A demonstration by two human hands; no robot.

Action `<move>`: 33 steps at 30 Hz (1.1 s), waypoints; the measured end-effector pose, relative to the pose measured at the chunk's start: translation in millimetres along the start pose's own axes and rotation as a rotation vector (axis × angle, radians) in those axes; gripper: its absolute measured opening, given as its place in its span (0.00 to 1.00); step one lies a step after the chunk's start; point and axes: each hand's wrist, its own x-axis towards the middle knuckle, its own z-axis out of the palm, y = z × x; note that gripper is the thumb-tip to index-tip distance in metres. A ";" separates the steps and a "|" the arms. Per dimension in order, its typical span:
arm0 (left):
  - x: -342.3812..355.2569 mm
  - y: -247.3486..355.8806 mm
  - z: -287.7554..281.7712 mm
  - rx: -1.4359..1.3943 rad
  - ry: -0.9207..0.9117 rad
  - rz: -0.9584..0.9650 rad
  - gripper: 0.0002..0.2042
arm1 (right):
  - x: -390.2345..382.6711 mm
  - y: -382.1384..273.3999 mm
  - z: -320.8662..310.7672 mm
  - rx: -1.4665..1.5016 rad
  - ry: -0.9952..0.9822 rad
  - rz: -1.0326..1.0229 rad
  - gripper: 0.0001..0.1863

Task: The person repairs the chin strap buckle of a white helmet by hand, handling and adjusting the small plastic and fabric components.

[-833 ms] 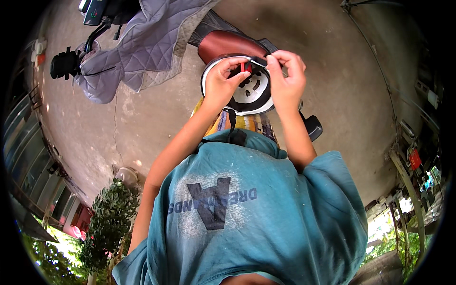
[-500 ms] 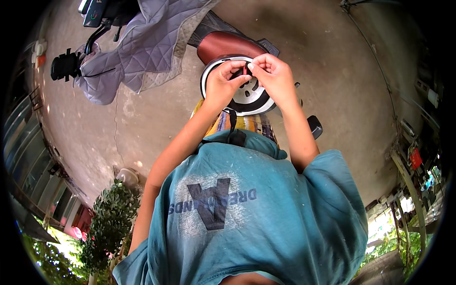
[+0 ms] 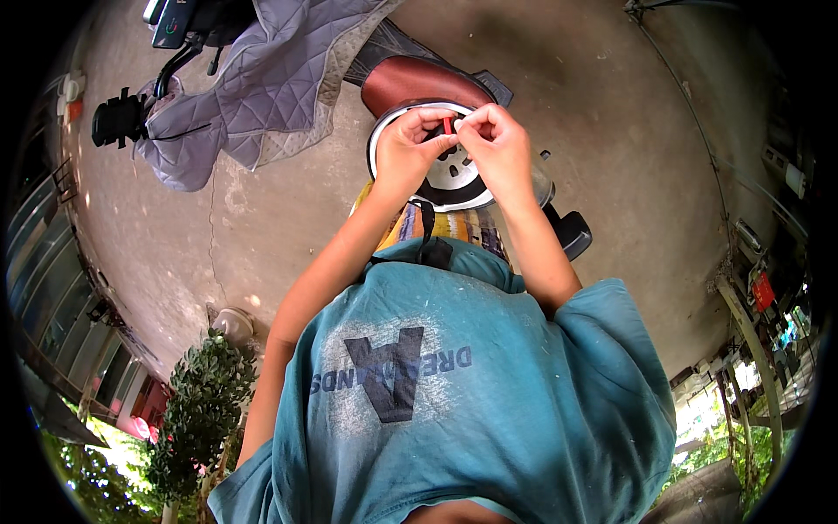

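Left hand (image 3: 408,144) and right hand (image 3: 493,140) pinching a small red piece (image 3: 448,126) between closed fingertips, above a scooter wheel (image 3: 449,175), maroon fender (image 3: 419,83) behind

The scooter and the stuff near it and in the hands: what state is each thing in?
Scooter: parked, front draped with a cover.
Quilted grey cover: spread loosely, hanging to the ground.
White wheel: off the ground, in front of the hands.
Small red piece: pinched between both hands.
Left hand: fingers closed on the red piece.
Right hand: fingers closed on the red piece.
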 end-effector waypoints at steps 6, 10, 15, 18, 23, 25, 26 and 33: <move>-2.9 1.9 -2.3 0.242 -0.019 -0.005 0.17 | 3.3 1.2 -9.9 0.065 -0.141 -0.004 0.04; -4.6 8.6 -6.6 0.454 -0.103 0.058 0.18 | 14.1 0.7 -26.3 0.084 -0.324 0.162 0.04; -4.5 14.6 -2.2 0.405 -0.083 0.035 0.17 | 19.4 -5.4 -34.3 0.023 -0.397 0.213 0.03; -3.2 11.6 -7.2 0.446 -0.113 0.014 0.16 | 19.1 -6.8 -34.2 0.043 -0.410 0.219 0.03; -2.9 8.9 -8.2 0.408 -0.077 0.017 0.15 | 20.4 -1.5 -33.6 0.079 -0.419 0.217 0.03; -2.0 11.9 -6.8 0.433 -0.082 0.061 0.15 | 22.1 -2.4 -36.0 0.029 -0.454 0.213 0.03; -2.3 15.3 -5.9 0.494 -0.094 0.086 0.15 | 23.7 -5.8 -37.8 -0.014 -0.483 0.214 0.03; -2.3 23.0 -8.9 0.625 -0.146 0.129 0.15 | 23.3 -5.6 -32.8 0.069 -0.428 0.314 0.05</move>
